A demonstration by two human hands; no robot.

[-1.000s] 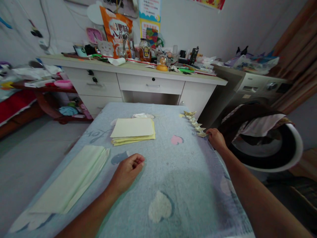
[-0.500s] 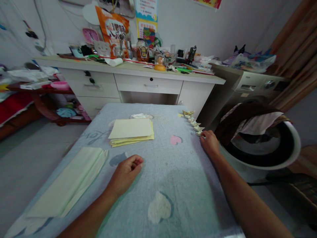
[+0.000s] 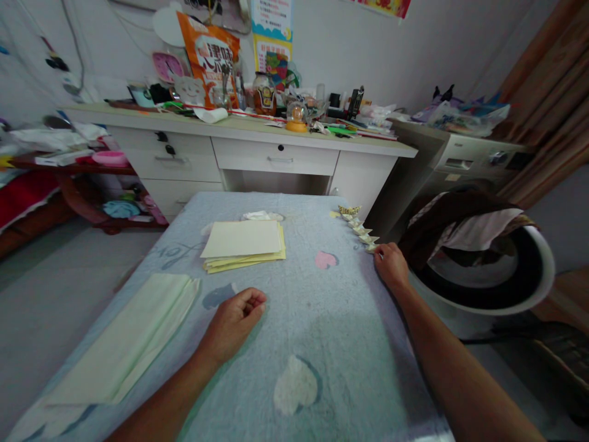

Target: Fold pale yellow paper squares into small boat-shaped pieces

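Note:
My left hand (image 3: 237, 322) rests on the blue cloth with its fingers curled in, and nothing shows in it. At the right edge of the table, my right hand (image 3: 391, 265) has its fingertips closed at the near end of a row of small folded paper pieces (image 3: 360, 231). The pieces are pale and pointed, with a dark-patterned one at the far end. My fingers partly hide the nearest folded piece (image 3: 372, 247). Beyond my left hand lies a stack of cream and yellow paper sheets (image 3: 243, 240). Long folded pale green sheets (image 3: 129, 337) lie to the left.
The heart-patterned cloth (image 3: 331, 325) covers the table. A crumpled white scrap (image 3: 262, 215) lies behind the stack. At the back stands a white desk (image 3: 276, 156) crowded with jars and small things. On the right is a washing machine (image 3: 464, 159), its door open with clothes hanging out.
My right hand has shifted very slightly right, and a little more of the nearest folded piece shows. My left hand and the paper stacks stay as they were.

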